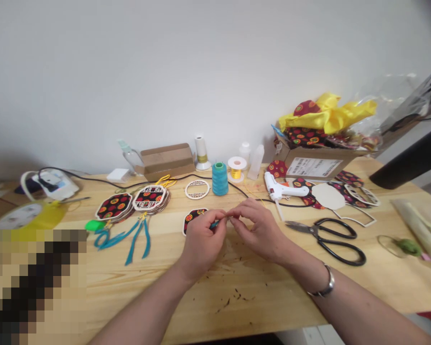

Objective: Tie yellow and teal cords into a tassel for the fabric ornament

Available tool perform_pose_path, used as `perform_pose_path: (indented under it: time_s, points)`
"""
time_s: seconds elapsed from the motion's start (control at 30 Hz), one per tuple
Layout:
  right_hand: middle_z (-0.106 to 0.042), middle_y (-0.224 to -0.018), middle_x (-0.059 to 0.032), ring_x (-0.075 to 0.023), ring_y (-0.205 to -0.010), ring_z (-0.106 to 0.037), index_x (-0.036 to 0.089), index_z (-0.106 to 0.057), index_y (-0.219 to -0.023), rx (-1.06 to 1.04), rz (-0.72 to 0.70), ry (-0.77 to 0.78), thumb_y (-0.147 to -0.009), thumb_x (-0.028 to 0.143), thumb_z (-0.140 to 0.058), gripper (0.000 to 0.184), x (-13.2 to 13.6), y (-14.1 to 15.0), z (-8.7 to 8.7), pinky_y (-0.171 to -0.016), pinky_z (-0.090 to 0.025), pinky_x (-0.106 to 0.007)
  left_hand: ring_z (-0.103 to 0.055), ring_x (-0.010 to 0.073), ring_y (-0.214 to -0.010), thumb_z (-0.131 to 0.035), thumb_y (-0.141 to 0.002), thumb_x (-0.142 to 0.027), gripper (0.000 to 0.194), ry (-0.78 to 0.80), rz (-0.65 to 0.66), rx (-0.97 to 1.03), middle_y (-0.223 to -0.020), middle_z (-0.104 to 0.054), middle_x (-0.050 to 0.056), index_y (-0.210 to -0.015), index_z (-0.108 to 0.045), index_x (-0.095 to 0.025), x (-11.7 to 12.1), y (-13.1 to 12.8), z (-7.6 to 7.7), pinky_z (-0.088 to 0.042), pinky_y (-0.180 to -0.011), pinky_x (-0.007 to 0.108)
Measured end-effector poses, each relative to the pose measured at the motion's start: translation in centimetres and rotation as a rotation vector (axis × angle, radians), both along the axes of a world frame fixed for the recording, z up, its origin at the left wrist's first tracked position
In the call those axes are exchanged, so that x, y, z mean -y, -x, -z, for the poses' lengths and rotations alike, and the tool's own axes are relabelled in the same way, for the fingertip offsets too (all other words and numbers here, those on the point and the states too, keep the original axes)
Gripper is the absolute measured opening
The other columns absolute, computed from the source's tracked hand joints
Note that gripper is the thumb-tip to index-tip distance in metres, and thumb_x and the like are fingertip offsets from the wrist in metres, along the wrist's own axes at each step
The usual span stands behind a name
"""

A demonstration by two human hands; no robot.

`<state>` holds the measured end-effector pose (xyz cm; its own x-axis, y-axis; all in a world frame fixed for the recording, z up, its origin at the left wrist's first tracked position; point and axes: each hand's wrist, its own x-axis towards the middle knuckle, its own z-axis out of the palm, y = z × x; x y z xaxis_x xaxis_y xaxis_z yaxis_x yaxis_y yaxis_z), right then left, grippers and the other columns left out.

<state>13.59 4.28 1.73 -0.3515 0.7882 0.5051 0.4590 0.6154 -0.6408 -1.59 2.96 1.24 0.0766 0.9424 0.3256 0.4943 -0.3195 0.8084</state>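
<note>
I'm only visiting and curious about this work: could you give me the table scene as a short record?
Left hand: closed on a teal piece
Right hand: fingertips close to the left's; anything held is too small to tell
Beyond the hands: upright teal thread spool
Right side: black-handled scissors, white glue gun
Left side: two patterned stacks, teal ribbons
Surface: wooden table, dark scraps
</note>
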Motion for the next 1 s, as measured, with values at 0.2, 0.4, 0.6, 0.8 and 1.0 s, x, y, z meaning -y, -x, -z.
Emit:
perform_pose_path:
  time_s: [0.2,0.4,0.6,0.8,1.0]
  points:
    - [-0.064,-0.076,-0.0053,-0.0167,-0.076,-0.054,0.016,-0.065,-0.089,0.015,-0.026,0.053,-0.08,0.014,-0.052,0.016,0.33,-0.08,-0.57,-0.073,-0.042,-0.032,-0.063,0.0137,-0.077,-0.053,-0.078,-0.016,0.012,-0.023,-0.008,-0.016,-0.082,-0.07,0.002,-0.076,-0.065,-0.019,0.07,-0.01,0.11,-0.046,-0.072,0.023]
    - [-0.065,-0.073,-0.004,-0.0161,-0.074,-0.054,0.017,-0.066,-0.084,0.005,-0.002,0.072,-0.08,0.015,-0.053,0.013,0.29,0.02,-0.5,-0.071,-0.042,-0.031,-0.063,0.014,-0.077,-0.052,-0.078,-0.016,0.013,-0.018,-0.016,-0.008,-0.081,-0.07,0.001,-0.076,-0.066,-0.019,0.02,-0.06,0.09,-0.046,-0.072,0.023]
    - [-0.066,-0.075,-0.004,-0.0155,-0.074,-0.057,0.018,-0.067,-0.085,-0.029,-0.002,0.13,-0.084,0.016,-0.048,0.019,0.28,-0.08,-0.57,-0.069,-0.044,-0.029,-0.064,0.0157,-0.076,-0.055,-0.075,-0.021,0.012,0.14,-0.044,0.109,-0.08,-0.071,0.002,-0.073,-0.067,-0.018,-0.24,-0.12,-0.31,-0.048,-0.071,0.024]
    - [-0.067,-0.078,-0.0038,-0.0155,-0.074,-0.058,0.019,-0.066,-0.087,-0.065,0.009,0.152,-0.084,0.017,-0.05,0.017,0.22,-0.02,-0.24,-0.069,-0.046,-0.03,-0.062,0.0145,-0.067,-0.058,-0.073,-0.024,0.012,0.245,-0.072,0.167,-0.071,-0.07,0.001,-0.07,-0.067,-0.016,-0.53,-0.08,-0.62,-0.047,-0.064,0.023]
    - [-0.067,-0.079,-0.0038,-0.0155,-0.074,-0.058,0.019,-0.066,-0.087,-0.079,0.028,0.175,-0.08,0.017,-0.056,0.013,0.2,0.15,0.09,-0.068,-0.045,-0.03,-0.061,0.014,-0.065,-0.057,-0.072,-0.022,0.012,0.222,-0.087,0.128,-0.069,-0.069,0.001,-0.069,-0.067,-0.017,-0.35,-0.1,-0.53,-0.047,-0.063,0.023]
